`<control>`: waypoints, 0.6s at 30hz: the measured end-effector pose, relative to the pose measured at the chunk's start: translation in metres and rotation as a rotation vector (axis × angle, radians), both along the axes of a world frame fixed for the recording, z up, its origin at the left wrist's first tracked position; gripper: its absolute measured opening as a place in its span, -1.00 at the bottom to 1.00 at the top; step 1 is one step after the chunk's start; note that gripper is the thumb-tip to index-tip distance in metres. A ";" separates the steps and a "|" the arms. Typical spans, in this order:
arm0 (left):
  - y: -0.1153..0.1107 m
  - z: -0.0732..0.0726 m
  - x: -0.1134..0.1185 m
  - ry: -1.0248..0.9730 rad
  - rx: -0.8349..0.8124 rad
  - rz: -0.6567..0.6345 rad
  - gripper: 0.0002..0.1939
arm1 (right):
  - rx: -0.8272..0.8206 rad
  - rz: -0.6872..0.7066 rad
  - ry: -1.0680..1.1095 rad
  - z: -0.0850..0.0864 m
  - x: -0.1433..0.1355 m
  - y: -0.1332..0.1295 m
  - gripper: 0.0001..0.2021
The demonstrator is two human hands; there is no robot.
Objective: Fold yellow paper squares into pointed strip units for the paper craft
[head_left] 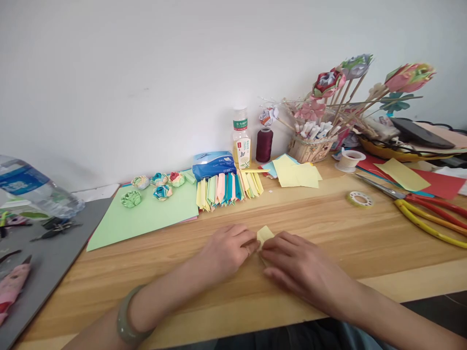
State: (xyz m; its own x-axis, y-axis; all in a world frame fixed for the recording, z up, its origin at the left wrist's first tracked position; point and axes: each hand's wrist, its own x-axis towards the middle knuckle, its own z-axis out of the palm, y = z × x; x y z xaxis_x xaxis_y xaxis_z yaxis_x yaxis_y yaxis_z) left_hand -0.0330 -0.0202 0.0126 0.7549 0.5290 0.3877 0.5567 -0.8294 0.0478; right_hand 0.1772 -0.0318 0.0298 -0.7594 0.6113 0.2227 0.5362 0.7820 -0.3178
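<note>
A small piece of pale yellow paper lies on the wooden table between my hands, its lower part covered by my fingers. My left hand has its fingers closed on the paper's left edge. From the right, my right hand presses curled fingers onto the same paper. Behind them stands a row of folded coloured paper strips. Several folded paper flowers rest on a light green sheet to the left. Loose yellow sheets lie farther back.
A blue tissue pack, a bottle and a dark thread spool stand by the wall. At right are a tape roll, scissors and a flower basket. A large bottle lies at left.
</note>
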 end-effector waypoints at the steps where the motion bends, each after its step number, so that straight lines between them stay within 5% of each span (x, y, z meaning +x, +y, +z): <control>1: 0.001 0.001 0.000 0.008 0.014 -0.010 -0.76 | -0.012 -0.047 0.037 0.000 0.002 0.004 -0.77; 7: 0.008 0.000 -0.002 0.000 0.111 -0.084 -0.76 | -0.165 -0.461 0.050 -0.004 0.005 0.034 -0.85; 18: 0.012 0.001 -0.006 0.031 0.081 -0.126 -0.71 | -0.071 -0.424 0.026 -0.009 0.000 0.030 -0.91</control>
